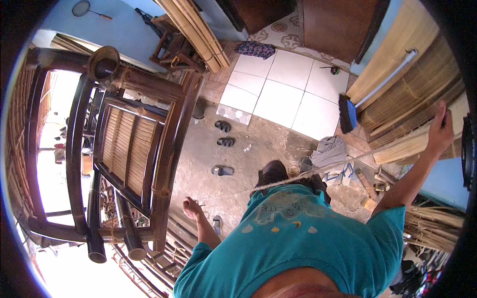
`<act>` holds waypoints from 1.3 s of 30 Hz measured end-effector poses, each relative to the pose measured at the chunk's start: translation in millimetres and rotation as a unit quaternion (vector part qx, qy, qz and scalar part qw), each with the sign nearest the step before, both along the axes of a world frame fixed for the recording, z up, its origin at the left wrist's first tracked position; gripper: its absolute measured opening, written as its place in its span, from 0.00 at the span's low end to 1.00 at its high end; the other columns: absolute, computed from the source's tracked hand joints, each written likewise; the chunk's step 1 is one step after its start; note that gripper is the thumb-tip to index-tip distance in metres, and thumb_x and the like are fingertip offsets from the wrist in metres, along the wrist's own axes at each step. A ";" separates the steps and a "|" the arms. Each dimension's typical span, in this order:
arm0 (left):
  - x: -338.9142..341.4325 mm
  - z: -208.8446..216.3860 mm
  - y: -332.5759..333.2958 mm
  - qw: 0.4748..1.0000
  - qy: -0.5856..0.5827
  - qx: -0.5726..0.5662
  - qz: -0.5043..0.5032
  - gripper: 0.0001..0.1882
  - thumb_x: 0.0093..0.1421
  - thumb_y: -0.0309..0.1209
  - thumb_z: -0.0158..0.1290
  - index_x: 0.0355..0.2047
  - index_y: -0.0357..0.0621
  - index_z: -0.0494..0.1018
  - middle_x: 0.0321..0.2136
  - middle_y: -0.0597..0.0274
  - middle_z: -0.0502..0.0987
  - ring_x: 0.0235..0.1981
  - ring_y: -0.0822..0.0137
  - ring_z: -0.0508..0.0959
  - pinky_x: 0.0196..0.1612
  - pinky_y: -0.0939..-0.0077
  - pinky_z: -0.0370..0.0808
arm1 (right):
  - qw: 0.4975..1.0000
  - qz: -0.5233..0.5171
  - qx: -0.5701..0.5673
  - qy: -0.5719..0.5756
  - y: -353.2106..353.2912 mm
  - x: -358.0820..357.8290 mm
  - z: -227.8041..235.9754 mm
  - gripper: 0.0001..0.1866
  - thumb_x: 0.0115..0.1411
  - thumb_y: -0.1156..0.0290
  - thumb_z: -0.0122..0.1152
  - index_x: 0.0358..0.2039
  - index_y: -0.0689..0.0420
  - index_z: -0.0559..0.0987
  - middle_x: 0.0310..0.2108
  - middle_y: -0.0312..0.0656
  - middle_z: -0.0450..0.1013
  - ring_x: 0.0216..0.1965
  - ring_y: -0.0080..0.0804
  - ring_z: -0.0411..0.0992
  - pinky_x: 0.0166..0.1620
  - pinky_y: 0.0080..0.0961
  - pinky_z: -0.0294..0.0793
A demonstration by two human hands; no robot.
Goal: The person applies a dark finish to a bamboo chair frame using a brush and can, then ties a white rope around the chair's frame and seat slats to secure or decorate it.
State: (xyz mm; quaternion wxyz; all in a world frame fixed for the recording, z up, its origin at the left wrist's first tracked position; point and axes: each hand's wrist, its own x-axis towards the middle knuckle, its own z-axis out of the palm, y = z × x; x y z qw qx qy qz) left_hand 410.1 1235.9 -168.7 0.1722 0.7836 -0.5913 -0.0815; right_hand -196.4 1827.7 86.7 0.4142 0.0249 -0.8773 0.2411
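Observation:
A long pale cord (348, 160) stretches across the front of my teal shirt from one hand to the other. Out to the left, my left hand (191, 207) is closed on one end of it, the fingers curled. My right hand (440, 130) is raised far to the right beside the rolled bamboo blinds (417, 107) and is closed on the cord's other part. Nearest my left hand stands a large dark bamboo frame (166, 164) with a slatted panel (128, 144) set in it.
Several sandals (222, 170) lie on the concrete floor. Grey cloth (330, 151) lies near my feet. A blue broom (349, 114) leans against the blinds on the right. Bamboo poles (198, 37) lean at the back left, and bundled strips (432, 226) lie at my right.

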 end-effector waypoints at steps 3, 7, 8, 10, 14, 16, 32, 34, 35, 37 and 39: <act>-69.0 20.8 12.2 0.999 -0.029 -0.015 0.000 0.27 0.62 0.53 0.45 0.26 0.40 0.79 0.25 0.49 0.80 0.30 0.47 0.79 0.35 0.52 0.72 | 0.996 0.076 -0.034 -0.028 -48.7 -59.6 7.9 0.17 0.67 0.56 0.53 0.40 0.57 0.80 0.29 0.43 0.75 0.31 0.23 0.69 0.39 0.24 0.71; -87.0 -13.5 -10.6 0.997 -0.054 0.054 -0.005 0.30 0.63 0.55 0.45 0.30 0.36 0.79 0.28 0.43 0.79 0.30 0.45 0.79 0.35 0.50 0.72 | 0.958 0.207 0.025 -0.199 -136.6 -118.3 -17.0 0.19 0.67 0.55 0.52 0.38 0.60 0.79 0.31 0.46 0.76 0.32 0.35 0.70 0.40 0.31 0.71; -86.9 -32.4 -20.9 0.998 -0.044 0.031 0.012 0.30 0.63 0.55 0.46 0.29 0.36 0.78 0.27 0.43 0.79 0.28 0.45 0.78 0.32 0.50 0.72 | 0.942 0.219 0.022 -0.254 -155.8 -125.8 -21.2 0.19 0.67 0.55 0.51 0.38 0.60 0.78 0.32 0.48 0.76 0.32 0.41 0.71 0.41 0.34 0.71; -87.0 -56.5 -29.0 0.998 -0.030 0.041 0.041 0.31 0.63 0.56 0.46 0.29 0.35 0.78 0.26 0.42 0.79 0.27 0.44 0.78 0.32 0.50 0.72 | 0.920 0.304 -0.071 -0.238 -187.6 -140.2 -60.7 0.18 0.66 0.58 0.52 0.37 0.62 0.78 0.30 0.47 0.74 0.30 0.36 0.67 0.40 0.31 0.69; -106.6 -125.3 -64.6 0.990 0.059 0.125 0.032 0.32 0.63 0.57 0.47 0.29 0.34 0.75 0.20 0.50 0.74 0.24 0.54 0.77 0.27 0.56 0.72 | 0.823 0.412 -0.090 -0.380 -287.9 -161.2 -134.5 0.14 0.65 0.62 0.55 0.36 0.62 0.77 0.29 0.45 0.75 0.30 0.31 0.72 0.38 0.30 0.71; -161.5 -137.6 -73.9 0.969 0.154 0.191 0.031 0.27 0.64 0.52 0.50 0.35 0.34 0.72 0.18 0.58 0.70 0.18 0.65 0.75 0.19 0.66 0.72 | 0.780 0.482 -0.067 -0.394 -343.6 -159.6 -142.9 0.11 0.64 0.65 0.56 0.37 0.61 0.77 0.30 0.44 0.76 0.31 0.31 0.74 0.37 0.29 0.73; -202.7 -146.8 -42.0 0.722 0.524 0.405 0.202 0.16 0.59 0.43 0.50 0.40 0.45 0.71 0.17 0.61 0.64 0.20 0.59 0.68 0.27 0.51 0.73 | 0.606 0.645 -0.012 -0.465 -527.8 -150.0 -159.6 0.08 0.59 0.70 0.52 0.35 0.57 0.77 0.32 0.49 0.76 0.37 0.48 0.75 0.41 0.42 0.73; -216.5 -143.6 -35.2 0.750 0.484 0.426 0.147 0.14 0.59 0.41 0.50 0.39 0.45 0.71 0.17 0.60 0.64 0.20 0.60 0.68 0.27 0.53 0.74 | 0.598 0.637 -0.014 -0.486 -524.6 -164.2 -158.7 0.07 0.57 0.74 0.52 0.35 0.58 0.77 0.33 0.48 0.75 0.36 0.45 0.74 0.40 0.40 0.71; -227.9 -140.9 -35.0 0.762 0.463 0.438 0.113 0.14 0.59 0.40 0.49 0.38 0.44 0.71 0.17 0.60 0.65 0.20 0.60 0.69 0.27 0.54 0.74 | 0.607 0.629 -0.011 -0.486 -520.6 -168.8 -163.1 0.07 0.57 0.74 0.52 0.35 0.58 0.77 0.33 0.48 0.75 0.36 0.45 0.74 0.40 0.40 0.72; -256.6 -136.5 -35.3 0.780 0.427 0.456 0.047 0.12 0.59 0.38 0.49 0.37 0.44 0.71 0.17 0.59 0.65 0.20 0.60 0.70 0.26 0.56 0.74 | 0.622 0.614 -0.006 -0.486 -509.2 -182.2 -178.9 0.07 0.57 0.74 0.52 0.35 0.59 0.77 0.33 0.47 0.76 0.36 0.45 0.75 0.40 0.40 0.72; -283.9 -131.3 -35.8 0.792 0.393 0.468 -0.009 0.11 0.59 0.37 0.49 0.36 0.43 0.71 0.17 0.59 0.66 0.20 0.61 0.70 0.26 0.58 0.74 | 0.636 0.605 -0.051 -0.477 -498.5 -191.7 -197.3 0.06 0.58 0.72 0.53 0.34 0.56 0.77 0.30 0.49 0.75 0.36 0.49 0.75 0.40 0.44 0.73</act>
